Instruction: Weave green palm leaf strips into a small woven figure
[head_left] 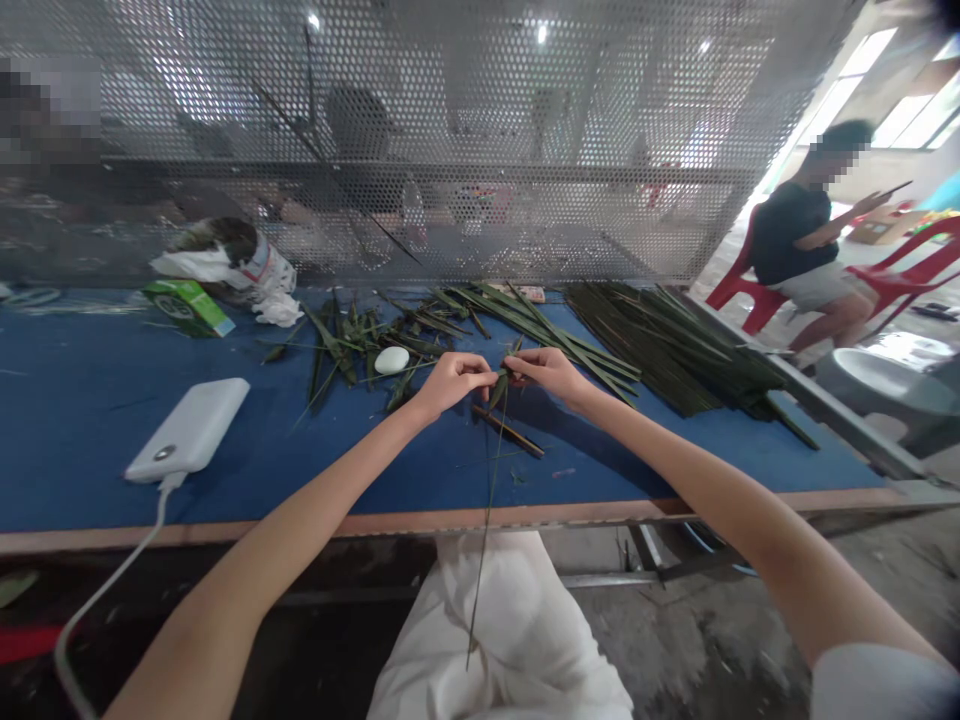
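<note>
While the left hand (450, 385) and right hand (544, 372) pinch a long green leaf (489, 520) just above the blue table (82, 430), their fingers close from either side on its thicker end, and its thin tip hangs down over a white cloth (544, 640). The leaf looks light, springy and probably a little slick, limp toward the tip, so the stiffer base seems the surest place to hold. A stack of leaves (675, 350) lies off to the right.
</note>
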